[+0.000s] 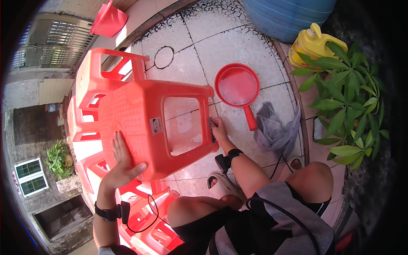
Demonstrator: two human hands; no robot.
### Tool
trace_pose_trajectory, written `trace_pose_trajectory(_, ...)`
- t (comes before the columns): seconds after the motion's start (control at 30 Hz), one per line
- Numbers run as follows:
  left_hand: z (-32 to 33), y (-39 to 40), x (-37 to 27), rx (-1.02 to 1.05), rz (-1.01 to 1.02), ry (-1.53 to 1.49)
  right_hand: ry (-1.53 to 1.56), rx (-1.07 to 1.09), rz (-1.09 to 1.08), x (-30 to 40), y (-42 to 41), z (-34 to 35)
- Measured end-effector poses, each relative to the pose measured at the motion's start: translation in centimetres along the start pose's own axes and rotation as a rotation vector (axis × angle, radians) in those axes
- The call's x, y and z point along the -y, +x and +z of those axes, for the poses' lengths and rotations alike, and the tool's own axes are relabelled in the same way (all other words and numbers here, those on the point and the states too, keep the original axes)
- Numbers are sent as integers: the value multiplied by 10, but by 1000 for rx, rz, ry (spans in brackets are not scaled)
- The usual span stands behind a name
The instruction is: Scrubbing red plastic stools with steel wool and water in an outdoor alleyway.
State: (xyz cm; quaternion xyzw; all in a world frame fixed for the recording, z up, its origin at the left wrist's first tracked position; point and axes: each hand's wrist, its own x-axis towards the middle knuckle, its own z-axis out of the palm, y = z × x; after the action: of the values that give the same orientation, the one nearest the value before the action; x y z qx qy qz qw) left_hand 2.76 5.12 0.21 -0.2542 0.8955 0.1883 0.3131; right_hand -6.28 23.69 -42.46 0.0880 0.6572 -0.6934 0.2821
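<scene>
A red plastic stool [137,105] stands in front of me on the tiled floor, a small sticker on its side. My left hand [122,162] lies flat on the edge of its seat, fingers spread, grasping nothing. Low on the stool, my right hand [219,130] presses a dark scrubbing pad [212,129] against the bottom rail between two legs; the fingers partly hide the pad. Right of the stool, a red plastic dipper [236,85] with liquid in it rests on the tiles. A wet grey cloth [274,129] lies crumpled beside the dipper's handle.
More red stools [86,118] crowd the left side and the floor near my knees. A red bucket [110,19] is at the upper left. A blue barrel [287,16], a yellow jug [309,47] and a leafy plant [347,102] line the right side. Black cables hang near both wrists.
</scene>
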Motion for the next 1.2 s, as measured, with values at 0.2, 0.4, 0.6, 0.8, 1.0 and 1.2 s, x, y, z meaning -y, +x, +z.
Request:
trace_pose_trajectory(0.2, 1, 3, 3, -3, 21, 15, 60, 78, 70, -9, -6, -11)
trace_pose_trajectory(0.4, 0, 1, 3, -5, 40, -7, 66, 53, 72, 7, 17, -6)
trace_pose_trajectory(0.6, -1, 2, 1, -1, 21, -3, -157, 158, -103, -25, -8, -21)
trace_pose_trajectory(0.8, -1, 0, 4, -11, 76, 6, 110, -61, -4, 18, 26, 0)
trace_pose_trajectory(1.0, -2, 4, -2, -4, 46, -15, -103, 68, -122, -18, -17, -20)
trace_pose_trajectory(1.2, 1, 2, 4, -24, 70, 10, -180, -114, -261, 24, 16, -5)
